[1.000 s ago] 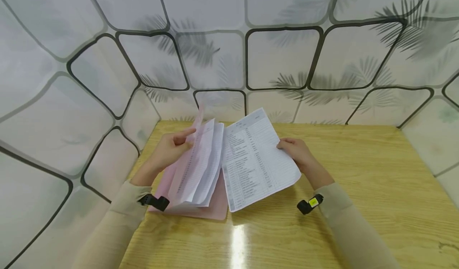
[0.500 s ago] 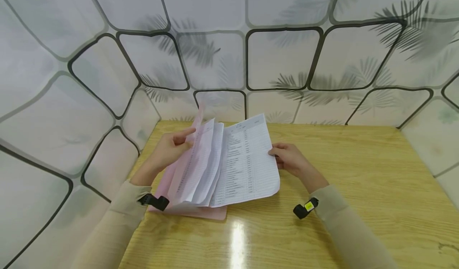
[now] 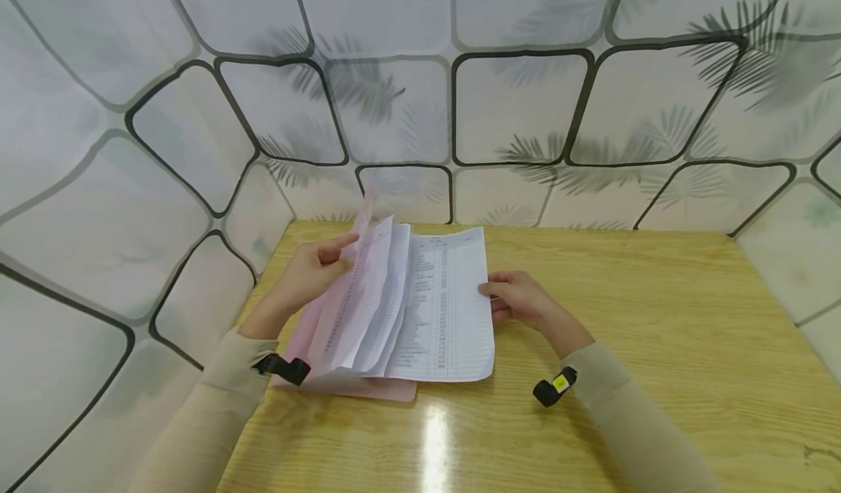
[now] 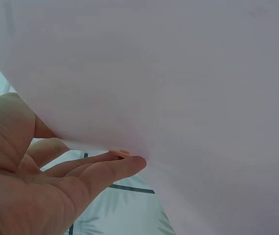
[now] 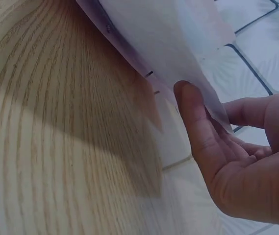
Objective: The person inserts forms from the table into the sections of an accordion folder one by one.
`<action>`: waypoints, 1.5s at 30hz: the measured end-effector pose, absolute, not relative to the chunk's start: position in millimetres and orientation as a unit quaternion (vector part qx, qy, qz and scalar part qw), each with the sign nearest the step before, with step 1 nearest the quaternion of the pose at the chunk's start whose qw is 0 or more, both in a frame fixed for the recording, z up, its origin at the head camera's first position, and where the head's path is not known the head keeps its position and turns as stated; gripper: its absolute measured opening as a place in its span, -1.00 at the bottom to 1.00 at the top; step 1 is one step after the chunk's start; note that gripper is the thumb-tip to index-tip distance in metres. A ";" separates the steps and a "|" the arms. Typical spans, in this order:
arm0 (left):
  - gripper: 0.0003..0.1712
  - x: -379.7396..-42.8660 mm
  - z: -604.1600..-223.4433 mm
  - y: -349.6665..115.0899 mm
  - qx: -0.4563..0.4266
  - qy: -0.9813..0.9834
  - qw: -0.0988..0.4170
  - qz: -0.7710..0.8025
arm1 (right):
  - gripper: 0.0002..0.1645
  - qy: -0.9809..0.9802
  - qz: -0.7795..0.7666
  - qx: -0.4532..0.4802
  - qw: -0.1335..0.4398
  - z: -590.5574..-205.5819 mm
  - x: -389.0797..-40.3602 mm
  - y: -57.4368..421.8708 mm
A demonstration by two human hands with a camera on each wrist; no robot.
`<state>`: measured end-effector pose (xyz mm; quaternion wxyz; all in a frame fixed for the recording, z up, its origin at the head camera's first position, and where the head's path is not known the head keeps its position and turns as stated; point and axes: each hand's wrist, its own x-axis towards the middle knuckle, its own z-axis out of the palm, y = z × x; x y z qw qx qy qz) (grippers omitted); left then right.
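A pink folder (image 3: 394, 391) lies at the left part of the table, its cover raised. My left hand (image 3: 314, 274) pinches the outer edge of that cover and the white pages (image 3: 358, 318) leaning with it; in the left wrist view a pale sheet fills most of the picture above the left hand (image 4: 65, 181). By its right edge, my right hand (image 3: 525, 299) pinches a printed sheet (image 3: 447, 318) with rows of text. The right wrist view has this sheet (image 5: 164, 39) between thumb and fingers of the right hand (image 5: 242, 152), held up off the wood.
The yellow wood-grain table (image 3: 657, 318) reaches to a patterned wall covering (image 3: 519, 106) at the back. A similar covering (image 3: 98, 223) rises close beside the left arm. Each wrist wears a black camera strap (image 3: 282, 369).
The right hand has moved left and slightly toward me, bringing the printed sheet from a tilted pose to nearly straight, close against the other pages. My left hand has stayed in place.
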<state>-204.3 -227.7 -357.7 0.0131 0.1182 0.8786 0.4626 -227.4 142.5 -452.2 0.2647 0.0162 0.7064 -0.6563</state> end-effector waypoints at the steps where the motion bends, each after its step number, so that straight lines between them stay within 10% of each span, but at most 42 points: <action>1: -0.45 -204.4 -357.8 -227.7 0.119 0.878 0.013 0.463 | -0.37 0.712 -0.651 0.013 0.264 -451.8 -227.1 142.1; 21: -0.45 -202.9 -356.7 -226.4 0.113 0.876 0.014 0.469 | -0.65 0.670 -0.680 -0.010 0.296 -462.0 -225.0 131.5; 45: -0.45 -202.9 -357.4 -226.7 0.110 0.881 0.010 0.460 | -0.53 0.669 -0.693 0.001 0.267 -464.7 -223.0 93.4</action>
